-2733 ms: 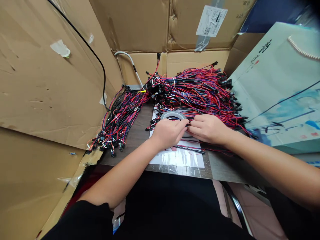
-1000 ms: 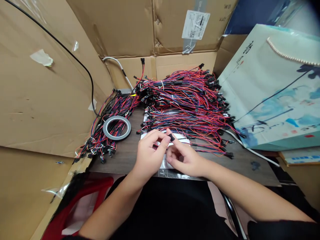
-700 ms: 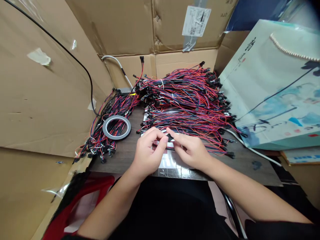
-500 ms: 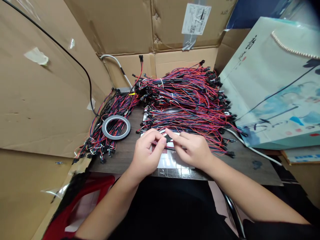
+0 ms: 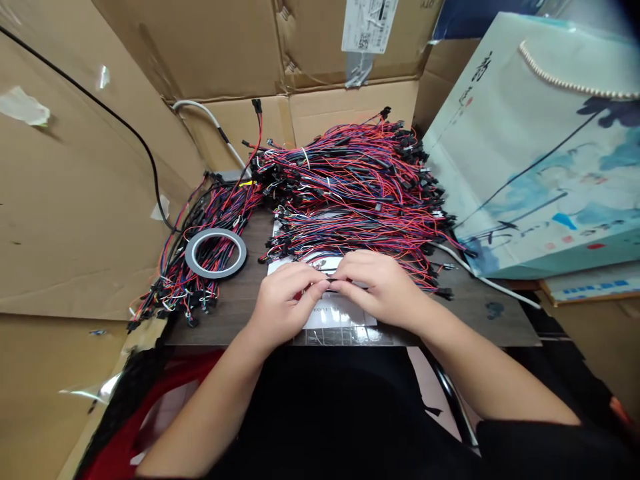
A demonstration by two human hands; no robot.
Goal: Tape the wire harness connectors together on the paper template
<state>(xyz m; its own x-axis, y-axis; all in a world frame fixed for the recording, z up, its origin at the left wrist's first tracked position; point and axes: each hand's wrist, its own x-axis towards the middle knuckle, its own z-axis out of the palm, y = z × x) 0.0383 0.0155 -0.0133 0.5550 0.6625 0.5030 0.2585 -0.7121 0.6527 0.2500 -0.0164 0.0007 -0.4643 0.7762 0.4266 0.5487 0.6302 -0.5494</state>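
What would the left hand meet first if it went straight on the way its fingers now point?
Most likely the bare right hand: the left hand points toward it, and a small, thin black strip seems pinched between the two. Depth is hard to judge from this one view.

On the table (image 5: 475, 310), the roll (image 5: 215, 274) lies atop the left wires (image 5: 173, 283). Right of it, the left hand (image 5: 285, 301) and right hand (image 5: 383, 287) are over the sheet (image 5: 350, 317), before the main wires (image 5: 350, 167). The bag (image 5: 545, 167) stands right of these; cardboard (image 5: 225, 53) behind.
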